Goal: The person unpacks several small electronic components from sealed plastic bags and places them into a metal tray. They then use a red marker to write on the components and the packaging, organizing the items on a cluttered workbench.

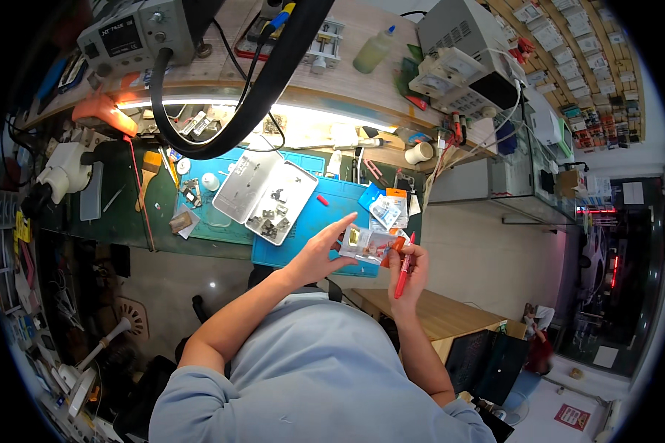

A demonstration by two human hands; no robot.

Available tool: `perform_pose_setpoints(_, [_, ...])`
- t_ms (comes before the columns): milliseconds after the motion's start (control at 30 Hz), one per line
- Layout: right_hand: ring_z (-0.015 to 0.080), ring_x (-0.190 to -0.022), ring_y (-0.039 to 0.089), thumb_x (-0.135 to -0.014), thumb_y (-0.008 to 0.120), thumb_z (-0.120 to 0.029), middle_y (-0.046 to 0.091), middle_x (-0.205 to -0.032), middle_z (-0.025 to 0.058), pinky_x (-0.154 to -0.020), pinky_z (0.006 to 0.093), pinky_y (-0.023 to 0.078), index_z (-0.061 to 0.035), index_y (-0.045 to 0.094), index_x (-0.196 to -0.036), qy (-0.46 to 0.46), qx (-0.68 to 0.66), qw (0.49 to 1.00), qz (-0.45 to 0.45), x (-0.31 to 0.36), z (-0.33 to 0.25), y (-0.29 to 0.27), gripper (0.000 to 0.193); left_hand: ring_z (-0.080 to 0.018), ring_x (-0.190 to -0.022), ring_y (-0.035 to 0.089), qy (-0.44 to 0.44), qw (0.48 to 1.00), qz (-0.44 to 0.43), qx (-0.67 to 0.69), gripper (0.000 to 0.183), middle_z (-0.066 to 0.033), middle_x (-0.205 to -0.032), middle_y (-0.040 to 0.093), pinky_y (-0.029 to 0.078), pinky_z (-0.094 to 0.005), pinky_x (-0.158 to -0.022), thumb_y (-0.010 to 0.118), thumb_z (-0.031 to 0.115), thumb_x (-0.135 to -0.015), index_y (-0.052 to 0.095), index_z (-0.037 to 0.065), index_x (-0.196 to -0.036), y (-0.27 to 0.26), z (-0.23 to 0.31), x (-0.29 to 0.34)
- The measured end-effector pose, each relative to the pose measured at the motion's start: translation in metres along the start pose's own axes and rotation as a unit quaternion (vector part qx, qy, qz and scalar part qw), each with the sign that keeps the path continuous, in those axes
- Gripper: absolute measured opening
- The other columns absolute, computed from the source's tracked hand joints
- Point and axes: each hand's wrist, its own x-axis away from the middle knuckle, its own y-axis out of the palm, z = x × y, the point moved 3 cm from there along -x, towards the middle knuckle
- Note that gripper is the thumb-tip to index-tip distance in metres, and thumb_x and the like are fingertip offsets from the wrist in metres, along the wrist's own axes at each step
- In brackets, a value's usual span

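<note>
In front of my body, above the near edge of the blue work mat [318, 221], a small clear plastic packet [363, 244] with an orange end is pinched in my right hand [415, 267]. That same hand also holds a red pen [403, 277], slanted with one end down. Close by the packet's left side, my left hand [316, 252] has its fingers stretched and its thumb apart. The packet's small contents are too blurred to name. A short red piece like a pen cap [322, 200] lies on the mat.
An open metal case [272, 196] with small metal parts lies left of the packet. More packets [388, 207] lie beyond my right hand. A brush [149, 177] rests at left. A thick black hose [266, 81] arches over the bench; a wooden cabinet [440, 314] stands at right.
</note>
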Motion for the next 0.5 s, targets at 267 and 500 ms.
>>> perform_pose_setpoints(267, [0.0037, -0.077, 0.049, -0.098, 0.065, -0.002, 0.054, -0.093, -0.0013, -0.069, 0.0200, 0.043, -0.0060, 0.052, -0.107, -0.001, 0.009, 1.000, 0.019, -0.001, -0.003, -0.001, 0.016, -0.0207, -0.113, 0.062, 0.034, 0.987, 0.025, 0.157, 0.067, -0.0166, -0.135, 0.054, 0.058, -0.0341, -0.091, 0.077, -0.004, -0.086, 0.034, 0.007, -0.136, 0.016, -0.027, 0.002])
perform_pose_setpoints(500, [0.0036, -0.081, 0.049, -0.099, 0.064, -0.003, 0.053, -0.097, -0.0011, -0.074, 0.0202, 0.043, -0.0058, 0.052, -0.108, -0.017, 0.037, 0.999, 0.027, -0.004, 0.002, -0.007, 0.015, -0.0167, -0.105, 0.064, -0.063, 0.939, 0.015, 0.338, 0.038, -0.0134, -0.128, 0.056, 0.059, -0.0324, -0.088, 0.063, 0.007, -0.101, 0.042, 0.001, -0.132, 0.010, -0.027, 0.002])
